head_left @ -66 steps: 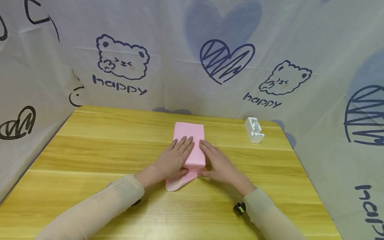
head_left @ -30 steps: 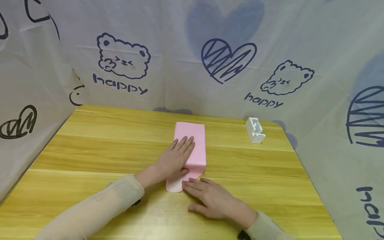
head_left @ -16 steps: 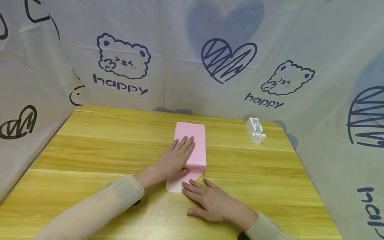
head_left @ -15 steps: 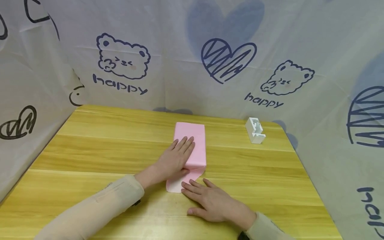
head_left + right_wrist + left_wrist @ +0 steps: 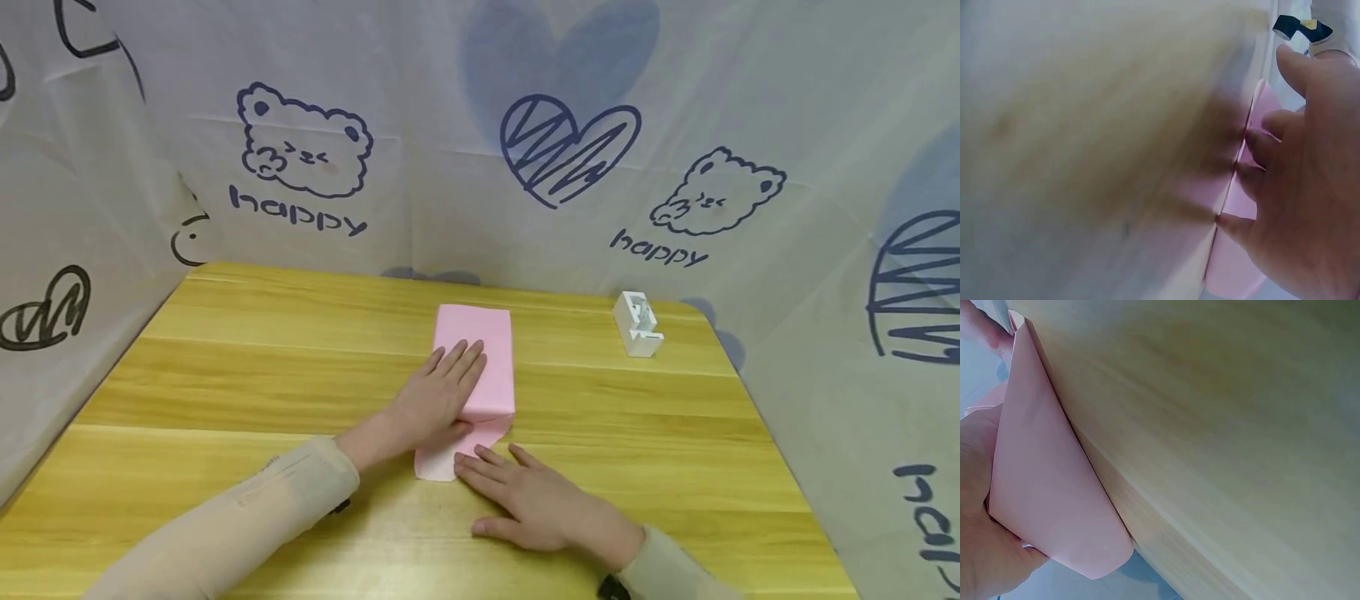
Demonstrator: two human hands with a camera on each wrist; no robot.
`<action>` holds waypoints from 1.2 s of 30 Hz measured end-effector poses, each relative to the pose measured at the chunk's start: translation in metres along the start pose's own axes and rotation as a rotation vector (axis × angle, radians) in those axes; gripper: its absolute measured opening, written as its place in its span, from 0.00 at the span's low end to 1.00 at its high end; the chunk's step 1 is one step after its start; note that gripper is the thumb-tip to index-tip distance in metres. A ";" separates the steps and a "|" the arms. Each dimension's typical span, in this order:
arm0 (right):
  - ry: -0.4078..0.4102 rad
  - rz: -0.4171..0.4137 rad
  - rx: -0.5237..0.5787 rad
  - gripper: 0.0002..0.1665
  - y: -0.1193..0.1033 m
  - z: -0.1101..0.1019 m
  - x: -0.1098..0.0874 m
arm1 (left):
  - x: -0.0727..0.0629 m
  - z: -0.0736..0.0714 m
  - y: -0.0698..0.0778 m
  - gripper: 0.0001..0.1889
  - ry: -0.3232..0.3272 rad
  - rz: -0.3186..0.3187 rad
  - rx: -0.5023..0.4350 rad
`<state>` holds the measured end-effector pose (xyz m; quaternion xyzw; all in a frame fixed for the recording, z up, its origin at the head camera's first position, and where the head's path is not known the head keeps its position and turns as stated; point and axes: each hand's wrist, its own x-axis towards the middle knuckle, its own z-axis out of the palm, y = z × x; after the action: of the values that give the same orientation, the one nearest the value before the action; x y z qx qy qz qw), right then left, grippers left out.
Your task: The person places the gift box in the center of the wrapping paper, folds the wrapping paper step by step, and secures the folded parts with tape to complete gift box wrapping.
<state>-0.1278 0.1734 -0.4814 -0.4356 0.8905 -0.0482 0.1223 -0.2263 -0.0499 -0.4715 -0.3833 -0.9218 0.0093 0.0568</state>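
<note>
A box-shaped bundle in pink paper (image 5: 491, 375) lies at the middle of the table, and a loose paper flap (image 5: 438, 462) sticks out at its near end. My left hand (image 5: 431, 404) rests on top of it with fingers extended, its thumb down by the near end. In the left wrist view the pink paper (image 5: 1054, 469) hangs out in a slanted sheet beside that hand. With fingers spread, my right hand (image 5: 540, 504) touches the flap's near right edge. The right wrist view shows its fingertips against the pink paper (image 5: 1232, 262). What the paper covers is hidden.
A small white tape dispenser (image 5: 637, 325) stands at the back right of the wooden table (image 5: 262, 350). A white cloth (image 5: 435, 150) with printed bears and hearts hangs behind and at both sides.
My right hand has left the bundle's right side and moved nearer, down to the flap, then stayed there. The left hand has kept its place on top.
</note>
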 end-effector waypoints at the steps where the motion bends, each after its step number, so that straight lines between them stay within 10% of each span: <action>1: 0.001 0.006 0.002 0.44 0.001 -0.001 0.000 | 0.000 0.000 0.000 0.54 -0.002 0.000 0.002; 36: -0.021 0.093 0.031 0.52 0.008 -0.009 -0.003 | -0.003 -0.001 -0.001 0.53 0.019 0.007 -0.031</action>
<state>-0.1345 0.1809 -0.4736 -0.3925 0.9075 -0.0517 0.1405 -0.2251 -0.0526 -0.4707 -0.3876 -0.9199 -0.0086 0.0596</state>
